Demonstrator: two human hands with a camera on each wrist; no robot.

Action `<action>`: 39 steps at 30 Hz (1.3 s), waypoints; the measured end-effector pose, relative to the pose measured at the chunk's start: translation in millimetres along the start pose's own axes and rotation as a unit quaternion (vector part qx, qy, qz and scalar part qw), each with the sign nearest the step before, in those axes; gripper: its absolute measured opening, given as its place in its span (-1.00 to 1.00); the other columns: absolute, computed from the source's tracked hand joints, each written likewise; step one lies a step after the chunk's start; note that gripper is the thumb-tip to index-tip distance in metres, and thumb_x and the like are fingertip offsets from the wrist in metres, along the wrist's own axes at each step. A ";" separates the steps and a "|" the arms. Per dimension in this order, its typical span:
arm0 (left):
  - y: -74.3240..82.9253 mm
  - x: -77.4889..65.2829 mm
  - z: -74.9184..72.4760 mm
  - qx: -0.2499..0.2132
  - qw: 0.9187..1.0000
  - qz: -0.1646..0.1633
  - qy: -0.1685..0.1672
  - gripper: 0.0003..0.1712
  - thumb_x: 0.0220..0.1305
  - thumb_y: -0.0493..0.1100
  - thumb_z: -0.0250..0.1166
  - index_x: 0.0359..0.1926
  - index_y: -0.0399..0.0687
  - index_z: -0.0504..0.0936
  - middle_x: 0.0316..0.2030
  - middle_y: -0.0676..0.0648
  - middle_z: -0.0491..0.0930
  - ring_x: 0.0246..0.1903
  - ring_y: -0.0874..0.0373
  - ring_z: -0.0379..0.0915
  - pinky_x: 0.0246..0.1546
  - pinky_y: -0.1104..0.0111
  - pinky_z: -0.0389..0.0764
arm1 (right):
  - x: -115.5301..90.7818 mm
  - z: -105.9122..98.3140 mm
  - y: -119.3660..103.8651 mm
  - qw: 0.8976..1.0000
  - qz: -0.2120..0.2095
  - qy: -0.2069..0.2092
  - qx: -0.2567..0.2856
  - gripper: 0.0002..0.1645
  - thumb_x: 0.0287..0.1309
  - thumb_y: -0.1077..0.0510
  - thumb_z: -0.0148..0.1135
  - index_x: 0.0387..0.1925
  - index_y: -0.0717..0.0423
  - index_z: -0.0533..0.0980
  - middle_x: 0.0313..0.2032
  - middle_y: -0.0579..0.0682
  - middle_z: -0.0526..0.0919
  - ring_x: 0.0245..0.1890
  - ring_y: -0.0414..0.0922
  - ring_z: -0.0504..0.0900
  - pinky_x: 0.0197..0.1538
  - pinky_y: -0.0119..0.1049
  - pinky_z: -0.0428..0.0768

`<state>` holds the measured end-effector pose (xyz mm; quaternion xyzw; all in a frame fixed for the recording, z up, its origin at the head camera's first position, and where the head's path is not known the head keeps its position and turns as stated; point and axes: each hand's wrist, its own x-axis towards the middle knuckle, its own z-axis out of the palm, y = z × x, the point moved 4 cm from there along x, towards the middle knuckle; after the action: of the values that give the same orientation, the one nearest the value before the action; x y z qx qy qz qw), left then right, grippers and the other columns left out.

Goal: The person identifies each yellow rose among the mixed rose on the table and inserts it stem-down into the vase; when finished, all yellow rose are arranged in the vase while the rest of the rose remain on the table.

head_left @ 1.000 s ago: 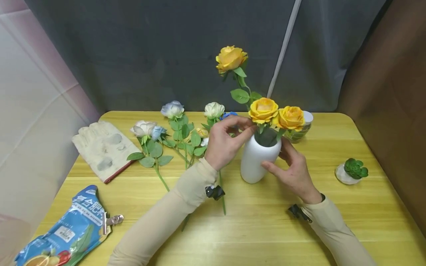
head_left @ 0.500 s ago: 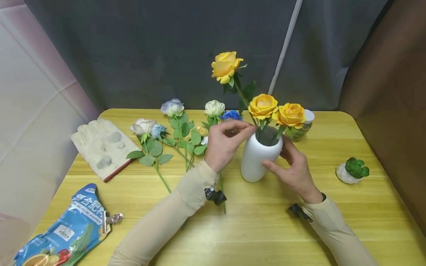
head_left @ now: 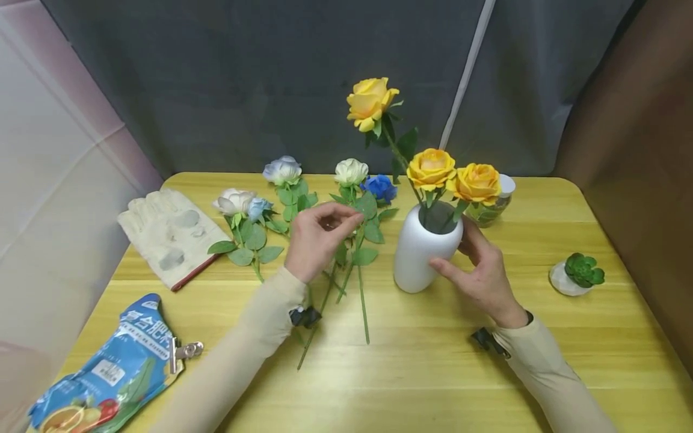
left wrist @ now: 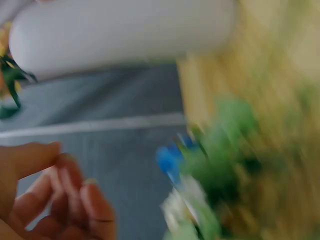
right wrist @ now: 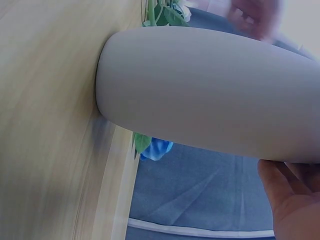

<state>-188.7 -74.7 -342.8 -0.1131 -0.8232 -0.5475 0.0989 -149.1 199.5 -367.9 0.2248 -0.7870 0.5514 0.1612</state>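
My right hand (head_left: 485, 281) holds the white vase (head_left: 425, 255), thumb on its near side and fingers around its right side. The vase stands on the table with three yellow roses in it: a tall rose (head_left: 370, 103) leaning left and two lower ones, a middle rose (head_left: 431, 169) and a right rose (head_left: 476, 184). Left of the vase, my left hand (head_left: 318, 242) hovers over loose flower stems, its fingers loosely curled and holding nothing. In the left wrist view the thumb comes close to the index fingertip. Near that hand lie a cream flower (head_left: 352, 172) and a blue flower (head_left: 380, 188).
Farther left lie a lilac flower (head_left: 283, 170), a white flower (head_left: 234, 201) and a light blue flower (head_left: 259, 208). A work glove (head_left: 170, 237) and a clipped blue bag (head_left: 113, 367) sit at the left. A white-lidded jar (head_left: 489, 207) stands behind the vase, a potted succulent (head_left: 579, 273) at right.
My left hand has left the vase rim and the tall rose's stem and moved left over the loose stems. The tall rose has turned and stays in the vase. My right hand keeps its hold.
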 end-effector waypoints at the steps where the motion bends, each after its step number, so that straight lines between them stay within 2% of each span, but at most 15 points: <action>1: -8.0 -1.6 -5.9 0.032 0.999 -0.008 -0.007 -0.86 0.30 -0.12 0.46 -0.22 -0.08 0.81 -0.35 -0.06 0.78 -0.38 0.13 0.67 -0.28 0.32 0.70 | 0.2 -0.2 0.2 1.000 0.001 0.000 -0.001 0.01 -0.06 0.55 0.44 0.46 0.15 0.34 0.30 0.19 0.54 0.17 -0.31 0.61 0.15 -0.51 0.61; 4: -33.5 -9.2 -20.8 0.112 0.993 -0.028 -0.034 -0.85 0.30 -0.14 0.46 -0.22 -0.14 0.79 -0.33 -0.11 0.79 -0.37 0.07 0.70 -0.27 0.23 0.72 | -0.1 -0.2 0.5 1.000 0.005 -0.001 -0.001 0.02 -0.05 0.54 0.44 0.47 0.14 0.33 0.30 0.19 0.53 0.17 -0.31 0.61 0.15 -0.51 0.61; 7: -57.5 -21.4 -34.7 0.163 0.984 -0.055 -0.054 -0.84 0.31 -0.15 0.45 -0.22 -0.18 0.78 -0.33 -0.14 0.79 -0.38 0.05 0.69 -0.31 0.23 0.71 | -0.4 0.1 0.3 1.000 0.006 -0.002 -0.001 0.01 -0.04 0.54 0.44 0.48 0.13 0.33 0.31 0.19 0.53 0.17 -0.31 0.60 0.15 -0.52 0.61; 10: -74.8 -32.2 -46.4 0.191 0.977 -0.077 -0.062 -0.82 0.33 -0.13 0.43 -0.22 -0.18 0.77 -0.34 -0.14 0.78 -0.41 0.08 0.67 -0.33 0.25 0.68 | 0.0 0.0 -0.4 1.000 0.002 0.000 0.001 0.01 -0.04 0.54 0.43 0.48 0.13 0.33 0.30 0.18 0.53 0.16 -0.30 0.61 0.15 -0.52 0.61; 13: -84.1 -39.4 -53.4 0.184 0.976 -0.093 -0.075 -0.80 0.34 -0.13 0.42 -0.21 -0.20 0.77 -0.38 -0.13 0.77 -0.47 0.12 0.65 -0.40 0.29 0.66 | 0.5 0.1 -1.0 1.000 -0.002 0.002 0.003 0.02 -0.05 0.55 0.43 0.48 0.12 0.33 0.29 0.17 0.54 0.15 -0.29 0.62 0.14 -0.52 0.61; 16: -89.9 -43.7 -56.5 0.172 0.976 -0.103 -0.086 -0.81 0.34 -0.15 0.42 -0.20 -0.23 0.77 -0.39 -0.14 0.77 -0.50 0.16 0.64 -0.48 0.35 0.65 | 0.7 1.0 -1.9 1.000 -0.004 0.000 0.006 0.02 -0.04 0.55 0.42 0.48 0.12 0.32 0.29 0.15 0.54 0.15 -0.29 0.62 0.13 -0.52 0.62; 21: -93.8 -44.8 -54.1 0.161 0.978 -0.097 -0.093 -0.79 0.31 -0.17 0.45 -0.20 -0.28 0.78 -0.37 -0.17 0.78 -0.51 0.15 0.67 -0.51 0.39 0.66 | 0.3 1.3 -2.5 1.000 0.000 0.004 0.004 0.02 -0.05 0.55 0.41 0.48 0.12 0.32 0.28 0.15 0.54 0.14 -0.28 0.63 0.13 -0.52 0.61; 27: -99.0 -46.0 -46.6 0.145 0.974 -0.132 -0.111 -0.77 0.31 -0.17 0.45 -0.18 -0.29 0.76 -0.38 -0.17 0.77 -0.58 0.18 0.63 -0.56 0.38 0.65 | -1.4 1.4 -2.7 1.000 0.008 0.002 -0.003 0.01 -0.03 0.55 0.41 0.49 0.14 0.31 0.28 0.18 0.54 0.14 -0.31 0.62 0.13 -0.53 0.62; 35: -97.8 -43.9 -45.4 0.164 0.972 -0.128 -0.112 -0.79 0.30 -0.18 0.45 -0.16 -0.26 0.76 -0.32 -0.16 0.77 -0.46 0.17 0.63 -0.46 0.38 0.64 | -0.6 0.6 -2.7 1.000 0.005 0.004 0.001 0.00 -0.03 0.55 0.40 0.48 0.12 0.33 0.27 -0.02 0.55 0.15 -0.29 0.62 0.14 -0.52 0.61; 39: -97.0 -44.7 -48.5 0.160 0.972 -0.128 -0.118 -0.83 0.33 -0.19 0.41 -0.16 -0.23 0.76 -0.33 -0.14 0.76 -0.43 0.16 0.60 -0.45 0.37 0.62 | -1.0 0.9 -2.6 1.000 0.007 0.000 -0.001 0.00 -0.02 0.55 0.40 0.48 0.14 0.32 0.28 0.06 0.55 0.15 -0.30 0.61 0.14 -0.53 0.61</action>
<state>-172.7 -159.4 -422.4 -0.0532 -0.9137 -0.3994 -0.0524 -146.9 198.1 -366.7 0.2193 -0.7891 0.5516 0.1579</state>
